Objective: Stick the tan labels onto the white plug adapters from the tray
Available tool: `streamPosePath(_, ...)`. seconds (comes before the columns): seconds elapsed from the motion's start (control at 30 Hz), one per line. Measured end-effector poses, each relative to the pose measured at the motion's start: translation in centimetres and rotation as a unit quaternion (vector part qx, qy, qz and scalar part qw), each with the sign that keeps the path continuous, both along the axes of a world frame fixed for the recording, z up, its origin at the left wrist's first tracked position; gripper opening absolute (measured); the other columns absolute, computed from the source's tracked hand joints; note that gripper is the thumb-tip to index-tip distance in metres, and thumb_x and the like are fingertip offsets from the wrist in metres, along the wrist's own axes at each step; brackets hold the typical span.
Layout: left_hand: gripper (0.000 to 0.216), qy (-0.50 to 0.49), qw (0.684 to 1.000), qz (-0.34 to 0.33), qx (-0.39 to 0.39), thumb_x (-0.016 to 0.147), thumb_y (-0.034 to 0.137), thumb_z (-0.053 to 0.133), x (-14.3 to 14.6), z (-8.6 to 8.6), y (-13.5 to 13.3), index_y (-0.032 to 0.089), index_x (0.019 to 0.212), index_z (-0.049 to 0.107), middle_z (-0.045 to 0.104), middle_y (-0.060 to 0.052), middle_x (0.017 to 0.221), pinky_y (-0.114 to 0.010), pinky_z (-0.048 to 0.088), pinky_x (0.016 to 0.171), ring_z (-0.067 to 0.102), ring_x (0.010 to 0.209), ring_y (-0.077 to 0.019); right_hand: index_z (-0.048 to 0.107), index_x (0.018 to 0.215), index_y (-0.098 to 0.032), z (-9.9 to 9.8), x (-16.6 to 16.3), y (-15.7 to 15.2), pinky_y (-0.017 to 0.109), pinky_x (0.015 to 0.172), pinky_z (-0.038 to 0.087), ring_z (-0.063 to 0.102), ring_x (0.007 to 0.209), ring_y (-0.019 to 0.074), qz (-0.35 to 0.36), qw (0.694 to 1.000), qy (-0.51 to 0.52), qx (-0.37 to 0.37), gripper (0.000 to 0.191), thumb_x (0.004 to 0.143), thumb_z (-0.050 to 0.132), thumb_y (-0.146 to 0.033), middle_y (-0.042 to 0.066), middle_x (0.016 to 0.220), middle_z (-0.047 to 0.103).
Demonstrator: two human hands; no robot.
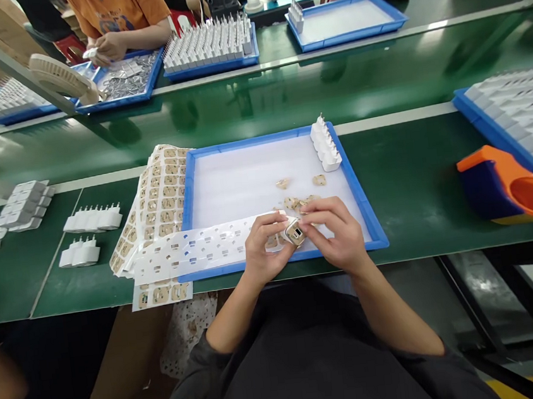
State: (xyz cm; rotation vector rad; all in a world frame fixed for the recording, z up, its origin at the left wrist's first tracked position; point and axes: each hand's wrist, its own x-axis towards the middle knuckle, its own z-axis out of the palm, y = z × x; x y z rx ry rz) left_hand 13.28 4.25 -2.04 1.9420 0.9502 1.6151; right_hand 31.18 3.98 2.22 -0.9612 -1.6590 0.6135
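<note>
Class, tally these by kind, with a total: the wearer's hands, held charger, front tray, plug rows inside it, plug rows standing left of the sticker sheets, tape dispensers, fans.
Left hand and right hand: 2
Held charger: 1
Front tray: 1
Plug row inside it: 1
Nearer plug row and farther plug row: 2
Tape dispenser: 1
Fan: 1
Total: 9

The middle is bright, and the light seems to come from above. The white floor of the tray (pixel 245 173) looks pale and even. The shiny green wall (pixel 376 67) behind it shows dark, smudgy reflections, with streaks of white glare at the far left. Under the tabletop (pixel 410 203) it gets dim, and the black shirt (pixel 312 360) is almost all dark. Things near the side edges look stretched. The small tan bits (pixel 298 205) look a little fuzzy.
</note>
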Motion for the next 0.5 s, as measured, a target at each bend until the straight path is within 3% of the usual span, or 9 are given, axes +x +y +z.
streamPosePath(0.1,0.036,-0.023,0.998,-0.005,-0.059,0.084,0.025,0.077,0.0,-0.2,0.2,0.025,0.115,0.059,0.065,-0.009,0.115,-0.045,0.057,0.097,0.067,0.111,-0.0239,0.074,0.087,-0.031,-0.4,0.2,-0.6,0.043,0.077,0.056,0.067,0.085,0.0230,0.030,0.998,0.000,0.053,0.011,0.084,0.073,-0.021,0.004,0.097,0.073)
streamPosePath(0.17,0.038,-0.033,0.995,0.004,-0.093,0.083,0.029,0.078,0.1,-0.2,0.3,0.024,0.116,0.058,0.064,-0.009,0.115,-0.043,0.055,0.097,0.066,0.111,-0.0244,0.072,0.090,-0.030,-1.0,0.6,-0.5,0.041,0.073,0.057,0.068,0.082,0.0224,0.048,0.997,0.053,0.018,0.006,0.088,0.069,-0.025,0.004,0.090,0.072)
streamPosePath(0.23,0.039,-0.040,0.993,0.024,-0.108,0.083,0.029,0.078,0.3,-0.1,0.1,0.023,0.115,0.057,0.064,-0.009,0.113,-0.041,0.055,0.095,0.065,0.110,-0.0240,0.070,0.094,-0.028,-1.9,1.3,0.3,0.040,0.073,0.057,0.068,0.080,0.0219,0.001,0.996,0.078,-0.034,0.005,0.092,0.066,-0.029,0.003,0.086,0.072)
streamPosePath(0.3,0.041,-0.051,0.991,0.046,-0.114,0.084,0.028,0.076,0.1,0.5,-0.2,0.023,0.118,0.054,0.064,-0.009,0.113,-0.038,0.055,0.091,0.065,0.106,-0.0227,0.071,0.097,-0.025,-2.8,2.2,1.5,0.042,0.078,0.056,0.069,0.084,0.0234,-0.063,0.995,0.002,-0.076,0.012,0.092,0.065,-0.034,0.005,0.089,0.074)
streamPosePath(0.37,0.044,-0.059,0.989,0.073,-0.112,0.084,0.025,0.073,-1.1,1.4,-0.6,0.024,0.122,0.051,0.063,-0.009,0.114,-0.035,0.055,0.088,0.066,0.102,-0.0213,0.075,0.097,-0.023,-3.6,3.0,2.7,0.050,0.090,0.054,0.069,0.097,0.0288,-0.075,0.982,-0.147,-0.090,0.023,0.092,0.063,-0.043,0.009,0.101,0.076)
streamPosePath(0.43,0.046,-0.048,0.986,0.128,-0.093,0.083,0.022,0.071,-3.7,2.4,-1.0,0.024,0.125,0.052,0.063,-0.009,0.114,-0.035,0.055,0.088,0.065,0.101,-0.0208,0.076,0.103,-0.023,-4.2,3.5,3.7,0.055,0.095,0.053,0.068,0.107,0.0333,-0.110,0.968,-0.216,-0.067,0.033,0.093,0.057,-0.048,0.013,0.118,0.073)
streamPosePath(0.5,0.043,-0.027,0.973,0.221,-0.061,0.081,0.021,0.071,-7.8,3.2,-1.4,0.023,0.122,0.056,0.063,-0.008,0.115,-0.036,0.053,0.091,0.065,0.104,-0.0216,0.074,0.113,-0.025,-4.5,3.7,4.3,0.053,0.096,0.054,0.069,0.108,0.0323,-0.151,0.963,-0.220,-0.046,0.034,0.096,0.053,-0.046,0.011,0.123,0.072)
